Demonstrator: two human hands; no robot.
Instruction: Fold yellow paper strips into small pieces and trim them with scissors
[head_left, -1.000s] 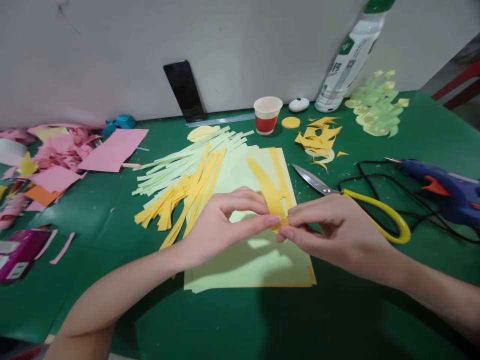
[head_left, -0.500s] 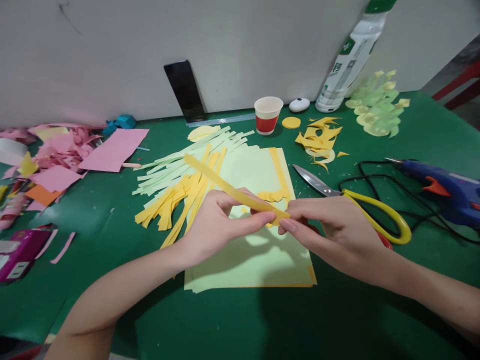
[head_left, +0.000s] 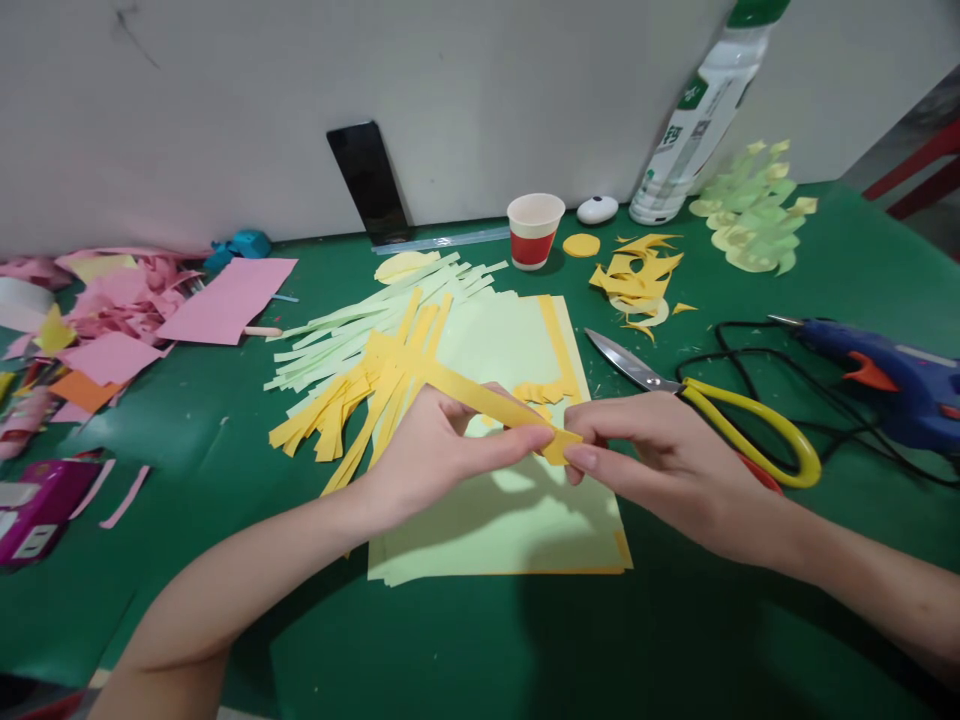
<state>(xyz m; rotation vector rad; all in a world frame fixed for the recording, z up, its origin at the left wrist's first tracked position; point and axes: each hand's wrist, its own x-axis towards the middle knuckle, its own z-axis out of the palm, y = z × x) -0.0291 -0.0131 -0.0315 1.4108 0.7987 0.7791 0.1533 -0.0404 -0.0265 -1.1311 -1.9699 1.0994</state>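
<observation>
My left hand (head_left: 457,440) pinches a long yellow paper strip (head_left: 480,397) between thumb and fingers. The strip's folded end sticks out to the right, where the thumb and finger of my right hand (head_left: 652,455) close on its tip. Its free end slants up to the left over other yellow strips (head_left: 349,395). Beneath both hands lies a stack of pale green paper sheets (head_left: 495,540). Small folded yellow pieces (head_left: 544,392) rest on the stack, partly hidden by my hands.
Yellow-handled scissors (head_left: 637,365) and a blue glue gun (head_left: 885,375) with a black cord lie at right. Behind stand a paper cup (head_left: 534,235), a leaning phone (head_left: 369,185) and a bottle (head_left: 697,120). Pink paper scraps (head_left: 127,300) and pale green strips (head_left: 352,325) lie at left.
The strip's free end has dipped lower, over the other yellow strips. The folded end at my right fingertips shows more, and the right fingers have shifted slightly.
</observation>
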